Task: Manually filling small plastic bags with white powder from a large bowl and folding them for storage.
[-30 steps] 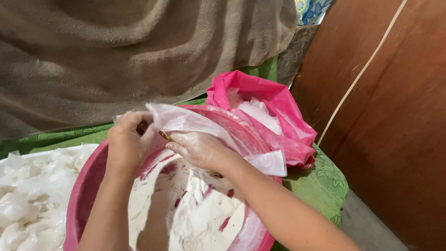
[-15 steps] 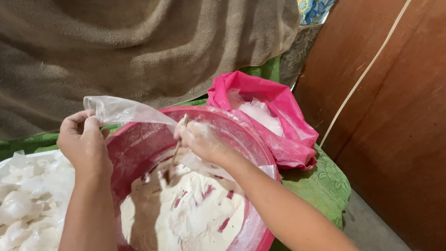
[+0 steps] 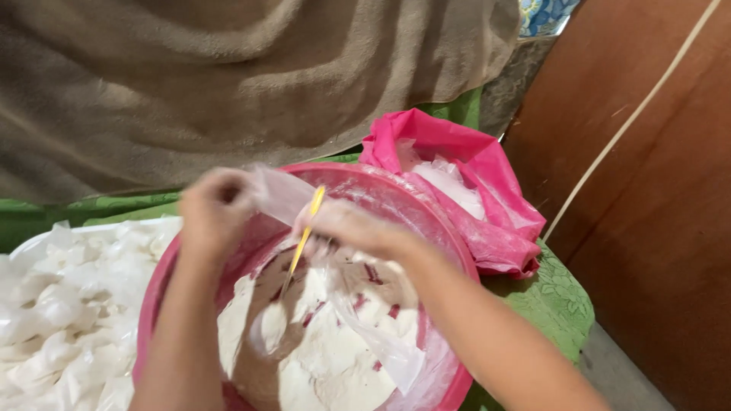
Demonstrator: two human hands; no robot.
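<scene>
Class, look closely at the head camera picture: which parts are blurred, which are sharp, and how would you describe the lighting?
In the head view, the left hand, the right hand and the clear plastic bag between them are motion-blurred; the yellow stick is slightly smeared; the brown blanket, pink plastic bag and wooden panel are sharper; the light is soft and even, with no harsh glare on the pink basin.

Count: two hands, left [image 3: 215, 207] and right [image 3: 346, 226]. One pink basin [image 3: 426, 221], centre. One yellow stick [image 3: 304, 237]. One pink bag [image 3: 472, 190], far right. One tray [image 3: 46, 236] of white packets, left.
</scene>
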